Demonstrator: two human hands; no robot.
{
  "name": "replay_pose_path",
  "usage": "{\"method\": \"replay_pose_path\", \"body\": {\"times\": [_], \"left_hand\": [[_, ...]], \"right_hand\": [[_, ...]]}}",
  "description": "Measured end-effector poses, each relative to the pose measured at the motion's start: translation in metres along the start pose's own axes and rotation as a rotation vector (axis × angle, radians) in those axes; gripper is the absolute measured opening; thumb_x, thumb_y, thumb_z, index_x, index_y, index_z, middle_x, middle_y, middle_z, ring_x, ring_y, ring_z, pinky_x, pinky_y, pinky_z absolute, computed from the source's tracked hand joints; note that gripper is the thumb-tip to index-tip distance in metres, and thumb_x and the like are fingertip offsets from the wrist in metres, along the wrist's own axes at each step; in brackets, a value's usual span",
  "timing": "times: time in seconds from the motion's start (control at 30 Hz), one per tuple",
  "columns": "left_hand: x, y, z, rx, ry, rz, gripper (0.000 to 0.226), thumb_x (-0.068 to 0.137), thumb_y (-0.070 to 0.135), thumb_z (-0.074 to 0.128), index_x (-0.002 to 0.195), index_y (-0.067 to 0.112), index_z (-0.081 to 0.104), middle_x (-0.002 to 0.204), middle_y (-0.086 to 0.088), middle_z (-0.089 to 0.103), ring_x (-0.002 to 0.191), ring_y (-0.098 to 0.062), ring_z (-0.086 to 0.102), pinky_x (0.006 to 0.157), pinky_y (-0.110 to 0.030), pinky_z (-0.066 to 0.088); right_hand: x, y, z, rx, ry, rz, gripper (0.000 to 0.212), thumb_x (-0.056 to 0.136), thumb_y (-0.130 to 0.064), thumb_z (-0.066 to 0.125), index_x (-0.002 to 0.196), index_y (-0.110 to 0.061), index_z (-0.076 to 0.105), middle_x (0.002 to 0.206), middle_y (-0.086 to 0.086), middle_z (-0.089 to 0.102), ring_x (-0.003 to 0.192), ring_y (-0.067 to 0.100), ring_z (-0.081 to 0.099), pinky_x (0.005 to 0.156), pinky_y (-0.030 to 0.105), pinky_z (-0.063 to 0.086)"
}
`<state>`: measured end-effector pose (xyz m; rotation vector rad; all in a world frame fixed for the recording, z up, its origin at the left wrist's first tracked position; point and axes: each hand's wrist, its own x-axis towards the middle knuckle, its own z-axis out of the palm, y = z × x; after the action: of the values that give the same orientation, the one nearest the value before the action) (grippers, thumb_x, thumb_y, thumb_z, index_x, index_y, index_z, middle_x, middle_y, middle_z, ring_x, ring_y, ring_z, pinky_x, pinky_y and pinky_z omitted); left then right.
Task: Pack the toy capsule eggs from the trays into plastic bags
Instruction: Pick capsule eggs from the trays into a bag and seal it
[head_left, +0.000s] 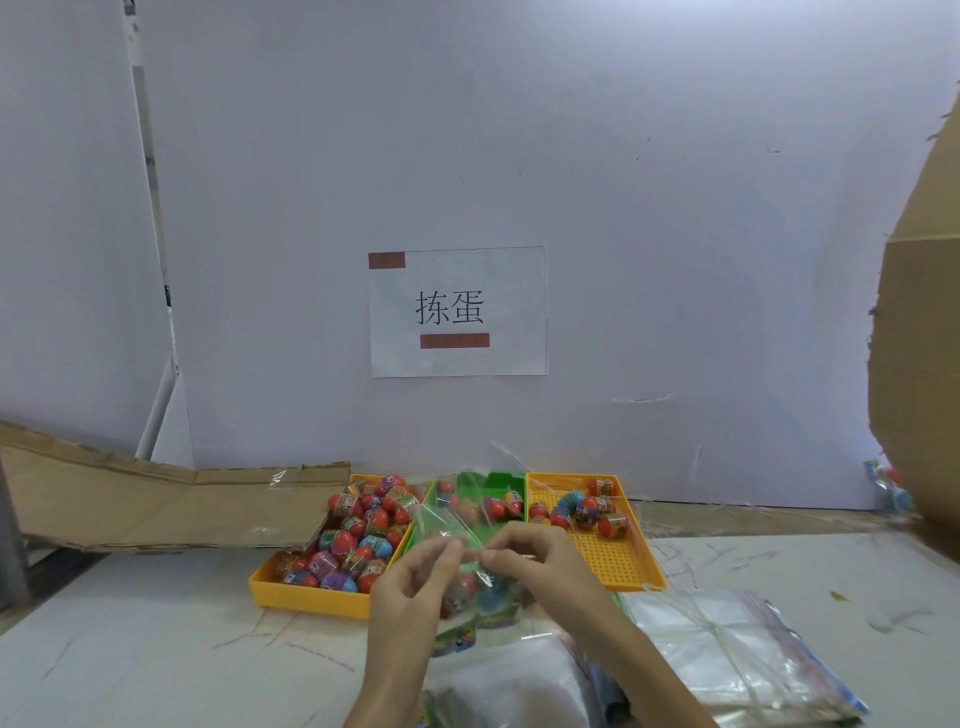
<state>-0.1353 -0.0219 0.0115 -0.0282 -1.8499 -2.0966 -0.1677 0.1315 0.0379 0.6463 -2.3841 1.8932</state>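
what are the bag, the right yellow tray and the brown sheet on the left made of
The bag: thin clear plastic film, glossy; it crinkles, glints, and eggs show through. The right yellow tray: likely rigid moulded plastic, smooth, with a grid-holed floor. The brown sheet: looks like cardboard, matte, with creases and rough edges.

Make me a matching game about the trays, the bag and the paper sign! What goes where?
Things:
1. left yellow tray
2. green tray
3. plastic bag
4. paper sign

Places:
A. on the wall
B. pinched by left hand and right hand
C. piled with eggs
D. middle of the three trays

Pairs: 1-C, 2-D, 3-B, 4-A
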Motion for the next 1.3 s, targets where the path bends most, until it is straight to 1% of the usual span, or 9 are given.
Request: {"method": "replay_pose_path", "body": {"times": [0.13, 0.3, 0.4, 0.5, 0.57, 0.7, 0.83, 1.07, 1.3], "left_hand": [[-0.002, 0.002, -0.001, -0.001, 0.097, 0.063, 0.021, 0.094, 0.035, 0.061, 0.091, 0.026, 0.080, 0.093, 0.005, 0.079, 0.095, -0.013, 0.071, 0.092, -0.050, 0.058], [-0.005, 0.008, 0.000, -0.011, 0.160, 0.090, 0.023, 0.087, 0.048, 0.058, 0.091, 0.036, 0.077, 0.094, 0.004, 0.079, 0.097, -0.013, 0.073, 0.093, -0.053, 0.057], [-0.003, 0.006, -0.003, -0.027, 0.187, 0.077, 0.020, 0.087, 0.049, 0.057, 0.091, 0.043, 0.075, 0.094, 0.002, 0.080, 0.097, -0.020, 0.074, 0.093, -0.055, 0.057], [-0.001, 0.004, -0.003, -0.035, 0.183, 0.062, 0.020, 0.084, 0.053, 0.056, 0.091, 0.046, 0.074, 0.094, 0.004, 0.080, 0.098, -0.015, 0.074, 0.085, -0.044, 0.061], [-0.002, 0.004, -0.002, -0.037, 0.171, 0.049, 0.021, 0.083, 0.054, 0.056, 0.089, 0.045, 0.075, 0.095, 0.005, 0.080, 0.096, -0.006, 0.073, 0.078, -0.033, 0.060], [-0.003, 0.005, -0.002, -0.052, 0.175, 0.022, 0.033, 0.082, 0.051, 0.057, 0.095, 0.028, 0.076, 0.093, 0.006, 0.080, 0.094, 0.009, 0.068, 0.098, -0.039, 0.049], [-0.001, 0.003, -0.001, -0.068, 0.188, -0.014, 0.027, 0.087, 0.044, 0.060, 0.095, 0.023, 0.076, 0.091, 0.006, 0.080, 0.107, -0.002, 0.066, 0.113, -0.049, 0.041], [0.000, 0.000, -0.002, -0.060, 0.186, -0.018, 0.024, 0.091, 0.042, 0.061, 0.093, 0.023, 0.075, 0.090, 0.006, 0.080, 0.098, -0.002, 0.069, 0.111, -0.050, 0.043], [-0.001, 0.003, -0.001, -0.061, 0.133, -0.006, 0.037, 0.078, 0.050, 0.061, 0.096, 0.022, 0.076, 0.090, 0.005, 0.080, 0.084, 0.010, 0.068, 0.088, -0.031, 0.042]], "right_hand": [[-0.001, 0.000, 0.004, -0.081, -0.007, -0.036, 0.013, 0.095, -0.030, 0.069, 0.088, -0.024, 0.078, 0.079, -0.004, 0.074, 0.072, 0.011, 0.069, 0.069, 0.020, 0.053], [0.001, 0.000, -0.006, -0.155, -0.021, -0.031, 0.017, 0.096, -0.038, 0.067, 0.084, -0.030, 0.077, 0.082, -0.006, 0.076, 0.073, 0.010, 0.072, 0.067, 0.020, 0.054], [0.014, 0.010, -0.029, -0.225, 0.203, -0.011, 0.013, 0.096, -0.030, 0.068, 0.085, -0.028, 0.075, 0.079, -0.008, 0.075, 0.070, 0.009, 0.071, 0.066, 0.023, 0.054], [0.037, 0.022, -0.055, -0.416, 0.374, 0.049, 0.012, 0.091, -0.021, 0.070, 0.094, -0.033, 0.071, 0.086, -0.013, 0.071, 0.078, 0.002, 0.064, 0.062, 0.010, 0.043], [0.055, 0.031, -0.067, -0.572, 0.345, 0.095, 0.021, 0.090, -0.020, 0.070, 0.107, -0.032, 0.068, 0.097, -0.010, 0.068, 0.078, -0.002, 0.058, 0.056, 0.011, 0.038], [0.085, 0.049, -0.079, -0.811, 0.188, 0.189, 0.037, 0.092, -0.018, 0.067, 0.128, -0.022, 0.062, 0.115, 0.002, 0.066, 0.081, 0.009, 0.058, 0.064, 0.022, 0.047], [0.092, 0.065, -0.075, -0.904, -0.002, 0.215, 0.041, 0.090, -0.024, 0.070, 0.130, -0.020, 0.063, 0.104, -0.005, 0.060, 0.083, 0.008, 0.055, 0.062, 0.019, 0.042], [0.086, 0.070, -0.074, -0.877, -0.002, 0.211, 0.035, 0.088, -0.033, 0.074, 0.121, -0.026, 0.064, 0.133, 0.001, 0.050, 0.115, 0.020, 0.054, 0.098, 0.034, 0.049], [0.079, 0.069, -0.076, -0.886, -0.087, 0.195, 0.044, 0.085, -0.042, 0.077, 0.124, -0.031, 0.062, 0.130, -0.001, 0.045, 0.113, 0.017, 0.051, 0.101, 0.032, 0.045]]}}
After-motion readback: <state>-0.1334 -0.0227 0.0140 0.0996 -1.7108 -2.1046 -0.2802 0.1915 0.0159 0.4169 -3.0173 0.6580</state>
